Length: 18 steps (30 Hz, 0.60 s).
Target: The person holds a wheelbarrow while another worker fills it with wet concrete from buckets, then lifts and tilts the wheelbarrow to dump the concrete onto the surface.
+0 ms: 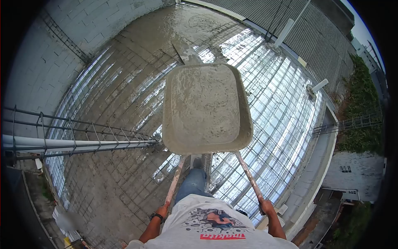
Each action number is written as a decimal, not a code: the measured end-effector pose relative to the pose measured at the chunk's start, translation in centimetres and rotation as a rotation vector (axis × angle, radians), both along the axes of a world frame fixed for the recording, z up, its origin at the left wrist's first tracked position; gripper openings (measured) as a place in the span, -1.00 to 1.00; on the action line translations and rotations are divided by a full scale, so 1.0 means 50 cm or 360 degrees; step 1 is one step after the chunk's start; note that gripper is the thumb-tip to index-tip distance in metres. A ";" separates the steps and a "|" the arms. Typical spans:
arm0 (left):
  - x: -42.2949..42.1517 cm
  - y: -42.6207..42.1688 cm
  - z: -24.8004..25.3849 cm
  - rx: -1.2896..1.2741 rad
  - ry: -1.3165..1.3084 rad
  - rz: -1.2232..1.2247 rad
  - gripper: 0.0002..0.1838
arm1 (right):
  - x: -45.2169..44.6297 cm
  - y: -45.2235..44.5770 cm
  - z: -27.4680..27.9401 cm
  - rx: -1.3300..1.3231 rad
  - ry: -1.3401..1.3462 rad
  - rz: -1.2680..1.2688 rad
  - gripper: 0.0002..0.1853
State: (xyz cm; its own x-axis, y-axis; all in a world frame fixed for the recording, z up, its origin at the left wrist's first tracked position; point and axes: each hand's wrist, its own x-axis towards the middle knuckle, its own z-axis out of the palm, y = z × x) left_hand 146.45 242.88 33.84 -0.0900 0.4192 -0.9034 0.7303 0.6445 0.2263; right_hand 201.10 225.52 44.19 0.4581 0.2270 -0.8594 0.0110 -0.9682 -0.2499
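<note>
A wheelbarrow (248, 124) stands right in front of me, its tray coated with wet grey concrete (205, 108). My left hand (162, 211) is wrapped round the left handle (176, 178), with a dark watch on that wrist. Round the end of the right handle (250, 176) my right hand (266, 206) is closed. Both handles are smeared with concrete. Below the tray, one of my legs in blue jeans (192, 182) shows above a narrow plank (208, 170). The wheel is hidden under the tray.
Rebar mesh (273, 112) covers the slab, with wet concrete (120, 166) spread over its left and far parts. A rebar column cage with a white pipe (83, 143) juts up at left. White pipes (284, 33) rise near the right edge. A block wall (37, 70) bounds the left.
</note>
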 end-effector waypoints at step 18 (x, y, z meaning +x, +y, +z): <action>0.356 0.733 0.101 0.0021 -0.0089 0.0315 -0.15 | 0.332 0.834 0.063 0.0106 -0.0284 0.0142 -0.19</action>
